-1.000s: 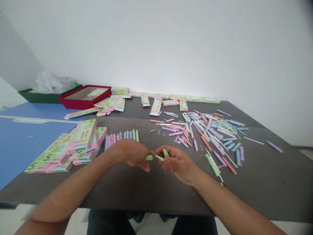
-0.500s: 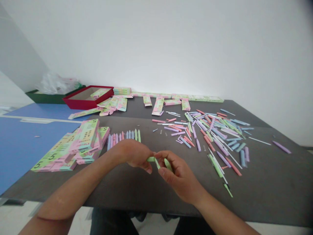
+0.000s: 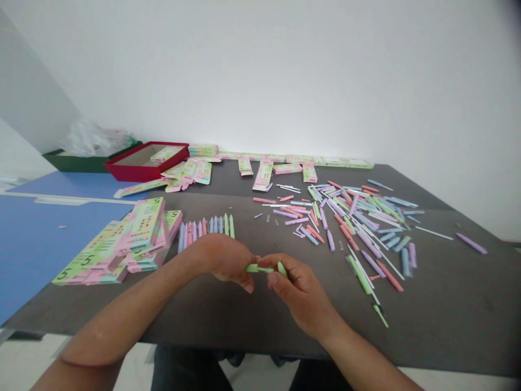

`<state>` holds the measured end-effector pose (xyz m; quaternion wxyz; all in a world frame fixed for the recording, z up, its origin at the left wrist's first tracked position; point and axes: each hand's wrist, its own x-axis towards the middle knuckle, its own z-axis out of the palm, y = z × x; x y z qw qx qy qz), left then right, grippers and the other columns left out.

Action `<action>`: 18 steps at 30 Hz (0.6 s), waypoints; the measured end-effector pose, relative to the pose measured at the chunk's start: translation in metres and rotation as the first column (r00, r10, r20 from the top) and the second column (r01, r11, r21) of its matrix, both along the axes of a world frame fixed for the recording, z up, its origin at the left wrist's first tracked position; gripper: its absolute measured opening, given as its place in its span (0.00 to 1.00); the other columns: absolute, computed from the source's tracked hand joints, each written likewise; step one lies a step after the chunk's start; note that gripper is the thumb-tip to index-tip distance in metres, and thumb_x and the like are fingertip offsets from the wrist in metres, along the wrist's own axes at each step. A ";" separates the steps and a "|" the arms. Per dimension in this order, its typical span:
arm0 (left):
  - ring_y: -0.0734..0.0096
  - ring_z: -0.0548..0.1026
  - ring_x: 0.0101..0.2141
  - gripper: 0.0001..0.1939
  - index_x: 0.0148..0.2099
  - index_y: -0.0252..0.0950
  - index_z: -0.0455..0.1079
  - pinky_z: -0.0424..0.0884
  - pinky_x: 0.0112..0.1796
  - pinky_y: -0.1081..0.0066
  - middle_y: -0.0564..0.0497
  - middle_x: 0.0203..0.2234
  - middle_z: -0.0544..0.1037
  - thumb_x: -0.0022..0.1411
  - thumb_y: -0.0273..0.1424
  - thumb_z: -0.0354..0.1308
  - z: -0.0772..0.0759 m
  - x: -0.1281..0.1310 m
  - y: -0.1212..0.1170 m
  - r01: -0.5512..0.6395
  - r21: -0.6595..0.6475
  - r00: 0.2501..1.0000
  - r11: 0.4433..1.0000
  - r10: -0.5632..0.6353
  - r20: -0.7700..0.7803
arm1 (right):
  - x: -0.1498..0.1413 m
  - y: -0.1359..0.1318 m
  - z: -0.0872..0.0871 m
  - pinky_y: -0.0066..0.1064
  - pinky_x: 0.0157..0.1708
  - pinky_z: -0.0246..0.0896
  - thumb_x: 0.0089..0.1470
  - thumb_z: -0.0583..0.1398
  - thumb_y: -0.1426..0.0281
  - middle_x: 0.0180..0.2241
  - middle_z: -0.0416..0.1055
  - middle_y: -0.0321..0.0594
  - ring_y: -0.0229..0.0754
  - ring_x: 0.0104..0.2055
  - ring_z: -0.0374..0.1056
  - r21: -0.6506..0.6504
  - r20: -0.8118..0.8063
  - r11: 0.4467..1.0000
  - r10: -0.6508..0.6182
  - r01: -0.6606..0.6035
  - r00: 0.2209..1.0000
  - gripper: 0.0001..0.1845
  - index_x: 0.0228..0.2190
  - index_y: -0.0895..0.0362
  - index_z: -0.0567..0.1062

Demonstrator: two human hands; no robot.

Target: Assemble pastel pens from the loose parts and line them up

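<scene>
Straight ahead of my left hand (image 3: 223,262), a row of pastel paper pieces (image 3: 205,227) and stacked printed cartons (image 3: 122,244) block the way. Scattered paper strips (image 3: 358,231) lie beyond my right hand (image 3: 295,288), while the dark tabletop (image 3: 228,320) nearer me leaves both hands room to pass.

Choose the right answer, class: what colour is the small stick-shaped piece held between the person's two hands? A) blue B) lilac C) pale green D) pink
C: the pale green stick-shaped piece lies across the fingers of the right hand, just beyond the fingertips of the left hand.
</scene>
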<state>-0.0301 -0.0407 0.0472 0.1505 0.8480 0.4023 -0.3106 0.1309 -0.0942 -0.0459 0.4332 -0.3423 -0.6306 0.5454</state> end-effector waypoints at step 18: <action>0.53 0.77 0.34 0.24 0.48 0.37 0.74 0.69 0.29 0.67 0.41 0.35 0.80 0.56 0.48 0.55 -0.001 0.003 -0.002 -0.002 -0.001 0.999 1.000 0.002 -0.048 | -0.012 -0.006 -0.003 0.28 0.36 0.61 0.55 0.56 0.72 0.35 0.74 0.37 0.38 0.36 0.69 0.290 0.155 0.941 -0.224 0.172 0.962 0.13 0.42 0.51 0.75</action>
